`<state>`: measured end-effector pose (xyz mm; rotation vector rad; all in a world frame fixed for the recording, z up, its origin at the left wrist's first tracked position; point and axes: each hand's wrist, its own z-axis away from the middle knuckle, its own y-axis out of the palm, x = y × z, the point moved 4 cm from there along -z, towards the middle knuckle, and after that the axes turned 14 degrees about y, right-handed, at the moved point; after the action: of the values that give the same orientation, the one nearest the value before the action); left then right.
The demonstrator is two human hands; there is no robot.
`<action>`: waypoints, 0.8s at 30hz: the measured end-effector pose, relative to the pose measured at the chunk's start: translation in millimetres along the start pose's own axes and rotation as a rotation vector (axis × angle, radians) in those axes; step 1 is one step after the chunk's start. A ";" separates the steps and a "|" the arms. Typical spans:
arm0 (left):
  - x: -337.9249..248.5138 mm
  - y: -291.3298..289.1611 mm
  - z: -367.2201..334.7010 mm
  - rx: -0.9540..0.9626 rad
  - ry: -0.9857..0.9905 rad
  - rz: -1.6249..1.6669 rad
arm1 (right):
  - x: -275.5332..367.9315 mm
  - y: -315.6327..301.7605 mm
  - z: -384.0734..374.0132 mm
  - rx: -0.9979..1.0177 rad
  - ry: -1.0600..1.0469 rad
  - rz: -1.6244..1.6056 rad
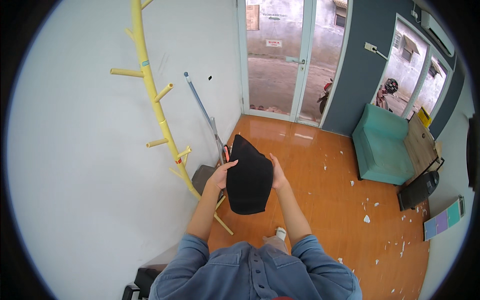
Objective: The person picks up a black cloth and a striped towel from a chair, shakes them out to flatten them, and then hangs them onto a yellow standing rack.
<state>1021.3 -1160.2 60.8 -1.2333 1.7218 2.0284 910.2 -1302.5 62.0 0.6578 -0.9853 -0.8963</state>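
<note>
Person near me, both hands raised over an orange tiled floor (315,200); black fabric item (249,177) held upright between them, in front of the torso; left hand (221,176) grips its left edge, thumb on the near face; right hand (278,172) holds the right edge, fingers mostly hidden behind; yellow branched stand (159,112) against the left wall, gray dustpan (204,176) beside it; teal seat (382,150) far right, white scraps (367,219) scattered nearer; glass door (272,75) at far end.
</note>
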 end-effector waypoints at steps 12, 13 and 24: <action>-16.5 -37.3 -121.8 -0.173 0.265 -0.160 | 165.8 18.3 -85.2 0.220 0.083 0.113; -12.8 -43.5 -127.4 -0.191 0.199 -0.051 | 175.4 24.7 -91.3 0.245 0.114 0.105; -1.2 -122.3 -111.7 -0.380 0.450 -0.179 | 185.7 122.2 -182.0 0.488 0.383 0.135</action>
<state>1150.1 -1223.1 -22.3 -2.0153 1.3420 2.1487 1164.7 -1390.8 161.9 1.1150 -0.8889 -0.3836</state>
